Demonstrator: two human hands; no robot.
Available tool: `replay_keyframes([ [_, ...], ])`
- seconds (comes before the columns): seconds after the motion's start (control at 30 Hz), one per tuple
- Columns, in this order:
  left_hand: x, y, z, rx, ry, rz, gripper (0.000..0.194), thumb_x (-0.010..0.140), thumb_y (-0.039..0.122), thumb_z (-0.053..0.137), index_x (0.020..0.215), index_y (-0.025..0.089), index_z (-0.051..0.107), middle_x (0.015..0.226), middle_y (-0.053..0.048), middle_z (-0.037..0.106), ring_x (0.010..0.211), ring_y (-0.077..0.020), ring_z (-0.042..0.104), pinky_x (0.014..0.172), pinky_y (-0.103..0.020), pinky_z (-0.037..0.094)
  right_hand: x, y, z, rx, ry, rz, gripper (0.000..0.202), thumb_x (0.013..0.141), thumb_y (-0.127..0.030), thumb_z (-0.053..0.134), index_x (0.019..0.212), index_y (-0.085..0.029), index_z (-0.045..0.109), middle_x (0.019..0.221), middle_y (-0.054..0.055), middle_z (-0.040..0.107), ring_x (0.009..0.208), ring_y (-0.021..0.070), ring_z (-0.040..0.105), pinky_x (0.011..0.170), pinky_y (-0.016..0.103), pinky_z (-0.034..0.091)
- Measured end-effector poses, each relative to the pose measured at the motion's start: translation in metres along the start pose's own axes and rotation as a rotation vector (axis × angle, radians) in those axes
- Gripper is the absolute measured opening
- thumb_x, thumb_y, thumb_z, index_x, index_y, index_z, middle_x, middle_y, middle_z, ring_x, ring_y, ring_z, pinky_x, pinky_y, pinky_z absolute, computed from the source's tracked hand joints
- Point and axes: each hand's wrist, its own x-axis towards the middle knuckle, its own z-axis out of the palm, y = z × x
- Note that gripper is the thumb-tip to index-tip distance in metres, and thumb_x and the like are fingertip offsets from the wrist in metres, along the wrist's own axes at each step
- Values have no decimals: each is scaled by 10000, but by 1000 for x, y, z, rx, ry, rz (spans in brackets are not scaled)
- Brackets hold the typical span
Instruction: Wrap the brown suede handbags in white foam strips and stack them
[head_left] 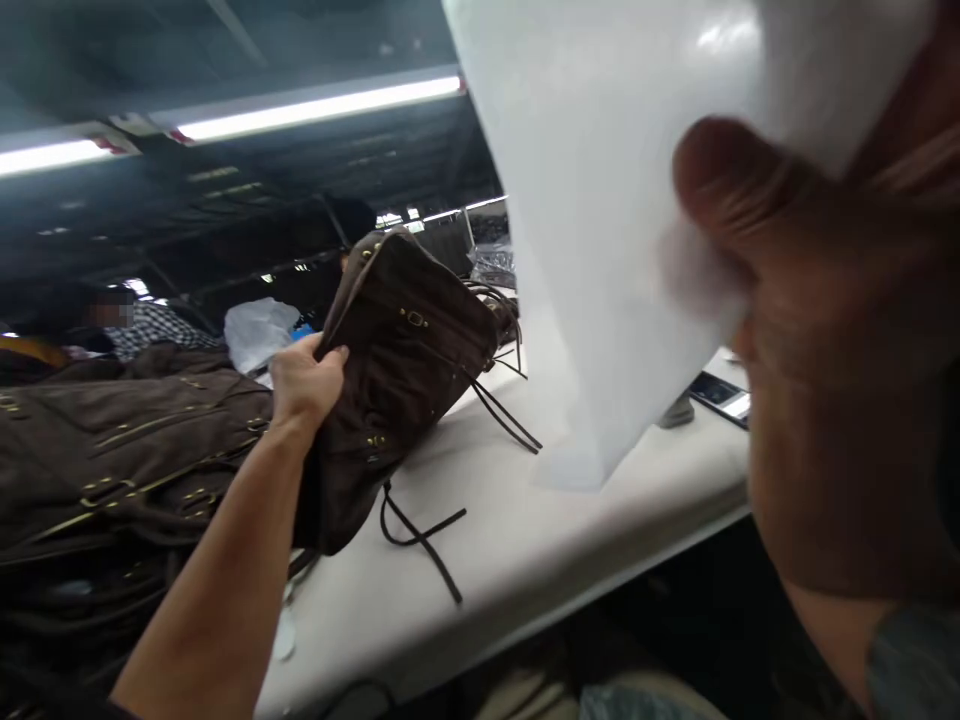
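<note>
My left hand [307,385] is closed on the edge of a dark brown bag [420,350] with brass-coloured fittings, tilted up over the table. Dark cords dangle from the bag onto the white tabletop [480,520]. Very near the camera, my right hand [825,270] grips a white, slightly see-through sheet [585,200], its thumb pressed on the front. The fingers behind the sheet are mostly hidden, and this hand is blurred. The sheet's lower corner hangs close to the tabletop.
Several similar brown bags [150,440] are heaped at the left. Behind them lies a pale plastic bag [259,330], near a person in a checked garment [161,325]. A phone-like dark object [718,393] rests on the table at the right. Tube lights [322,108] hang overhead.
</note>
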Motion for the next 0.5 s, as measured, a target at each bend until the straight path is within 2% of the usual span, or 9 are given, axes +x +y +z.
replay_keyframes([
  [0.07,11,-6,-9,8,72,-38,336,820,283,601,1055,75,719,732,9,647,689,-130,537,654,-206,444,-16,7,30,63,65,-47,835,841,-314,644,1556,-319,213,1547,-40,376,1386,349,381,1064,435,434],
  [0.1,12,-7,-13,14,112,-46,346,825,292,596,1069,78,715,769,-3,666,699,-134,542,662,-213,447,-31,16,46,84,5,3,813,844,-263,640,1554,-284,243,1570,-25,335,1393,316,388,1089,406,428],
  [0.17,10,-8,-18,36,190,-51,355,833,297,589,1087,81,710,873,-46,703,746,-160,569,719,-251,465,-68,45,76,208,-181,307,739,858,-254,587,1540,-218,305,1523,18,419,1351,271,465,1040,368,498],
  [0.27,4,-6,-23,75,279,-34,354,839,284,581,1102,83,705,995,-109,721,838,-211,610,814,-315,477,-127,99,105,268,-324,841,730,808,-226,560,1509,-144,374,1468,96,483,1243,266,577,968,361,545],
  [0.3,1,-6,-24,82,301,-21,350,839,276,578,1103,85,705,1012,-122,722,860,-223,621,827,-325,478,-145,114,110,285,-348,972,746,798,-215,538,1515,-117,353,1435,120,517,1183,263,621,938,365,559],
  [0.37,-2,-6,-24,79,342,4,338,829,255,582,1094,89,709,1029,-136,723,887,-238,636,836,-332,484,-173,135,111,279,-345,1118,792,777,-209,508,1529,-75,298,1423,147,523,1111,258,662,930,380,559],
  [0.43,-5,-6,-23,71,366,17,329,818,235,583,1084,93,714,1033,-139,723,902,-244,642,842,-334,489,-193,145,106,213,-295,1144,823,760,-231,494,1531,-41,276,1470,162,460,1171,261,630,994,383,521],
  [0.5,-7,-6,-21,76,374,12,336,815,234,584,1090,92,712,1036,-139,722,909,-248,644,853,-341,490,-204,147,97,116,-242,1110,834,748,-266,493,1518,-13,298,1518,163,384,1315,262,511,1102,368,427],
])
